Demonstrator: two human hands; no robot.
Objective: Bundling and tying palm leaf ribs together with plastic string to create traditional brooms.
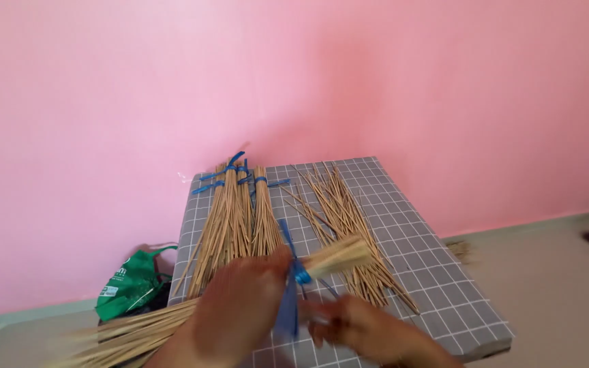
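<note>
Left hand (240, 307) was wrapped around a bundle of thin sticks (339, 257) over the grey checked table (438, 272), right hand (359, 327) pinching the blue tie (293, 286) on it (pretty blurry). Tied bundles (236, 211) lay behind, loose sticks (345, 218) to the right, green bag (127, 283) on the floor.

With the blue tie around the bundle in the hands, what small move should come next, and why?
Probably pull the blue tie snug with the right hand. The left hand grips the stick bundle, and the tie's ends hang loose below it. The frame is blurred, so I cannot tell whether a knot is made.
</note>
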